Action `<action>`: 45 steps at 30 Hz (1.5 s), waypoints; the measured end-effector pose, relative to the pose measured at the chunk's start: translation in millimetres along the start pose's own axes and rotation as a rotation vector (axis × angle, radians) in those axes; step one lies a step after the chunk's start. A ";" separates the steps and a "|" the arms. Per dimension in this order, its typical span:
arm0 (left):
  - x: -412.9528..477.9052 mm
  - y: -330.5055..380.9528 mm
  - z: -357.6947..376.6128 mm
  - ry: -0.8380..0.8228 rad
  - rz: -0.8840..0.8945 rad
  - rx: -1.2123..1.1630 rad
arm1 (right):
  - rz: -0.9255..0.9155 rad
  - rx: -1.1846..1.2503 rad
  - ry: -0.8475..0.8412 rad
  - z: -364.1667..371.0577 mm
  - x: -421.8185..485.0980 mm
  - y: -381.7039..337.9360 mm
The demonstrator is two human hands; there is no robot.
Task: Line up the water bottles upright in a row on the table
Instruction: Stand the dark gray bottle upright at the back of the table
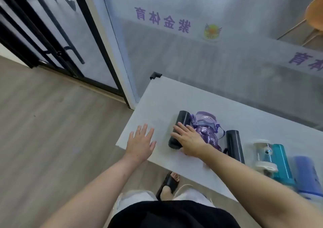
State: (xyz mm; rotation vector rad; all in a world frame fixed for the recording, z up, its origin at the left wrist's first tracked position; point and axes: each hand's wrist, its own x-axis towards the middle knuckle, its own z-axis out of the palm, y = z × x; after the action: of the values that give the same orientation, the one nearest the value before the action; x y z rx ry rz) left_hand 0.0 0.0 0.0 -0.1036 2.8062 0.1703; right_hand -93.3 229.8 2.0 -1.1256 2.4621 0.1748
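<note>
Several water bottles lie on their sides on the white table (157, 101). From left to right they are a black bottle (180, 122), a purple bottle with a strap (205, 126), a second black bottle (234, 145), a clear one with white ends (262, 150), a teal one (281, 163) and a blue one (305, 173). My right hand (187, 139) rests flat across the left black bottle, fingers spread over it and thumb at its near end. My left hand (140, 142) hovers open over the table's left edge, holding nothing.
A frosted glass wall with purple lettering (162, 19) runs right behind the table. A black-framed glass door (57, 40) stands to the left. Wood floor (52, 122) lies left of the table. My sandalled foot (168, 184) is under the near edge. A wooden chair (314, 14) shows through the glass.
</note>
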 end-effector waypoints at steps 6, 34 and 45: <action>16.4 -6.8 9.3 -0.035 -0.082 -0.017 | -0.152 -0.088 -0.166 5.9 34.3 14.5; 174.4 -22.8 -17.0 -0.222 0.150 0.041 | 0.474 1.506 0.566 -60.0 87.1 97.4; 203.0 2.4 14.4 -0.447 0.088 0.016 | 0.491 1.490 0.638 -49.7 80.2 90.9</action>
State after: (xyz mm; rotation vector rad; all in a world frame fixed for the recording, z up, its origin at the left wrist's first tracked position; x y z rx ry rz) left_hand -187.3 -6.3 -79.5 0.0570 2.3666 0.1677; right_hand -223.9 220.5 7.0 0.1344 2.2400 -1.7607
